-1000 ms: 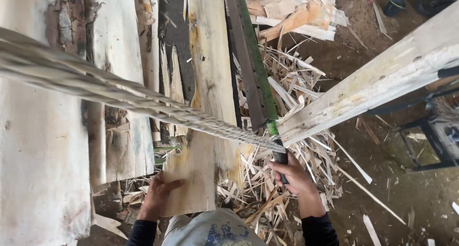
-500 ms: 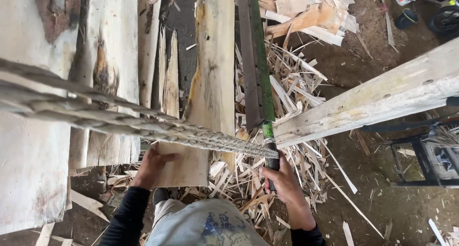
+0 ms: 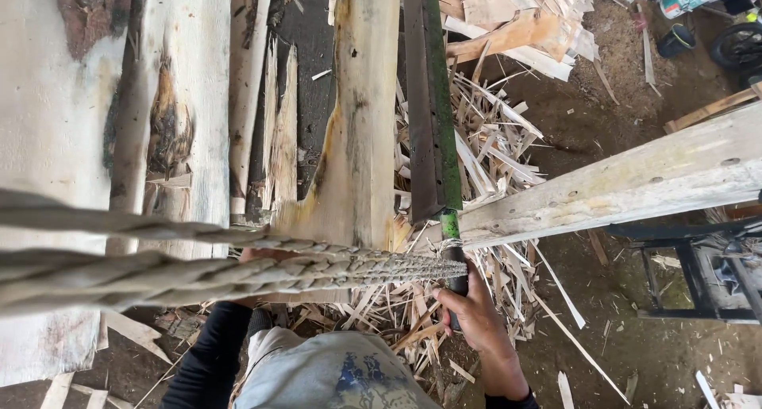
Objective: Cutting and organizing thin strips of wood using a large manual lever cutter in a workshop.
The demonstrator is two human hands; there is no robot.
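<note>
Gripping a dark tool handle below its green shaft, right hand closed; left hand against the slab end, grip hidden by braided rope. Risk: rope snagging the handle, loose offcuts underfoot. Beam crowds right; open floor beyond.

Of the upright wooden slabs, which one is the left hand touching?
The left hand touches the narrow slab with yellow-brown bark edges, just left of the green-handled blade; the wider pale slabs farther left stand untouched.
</note>
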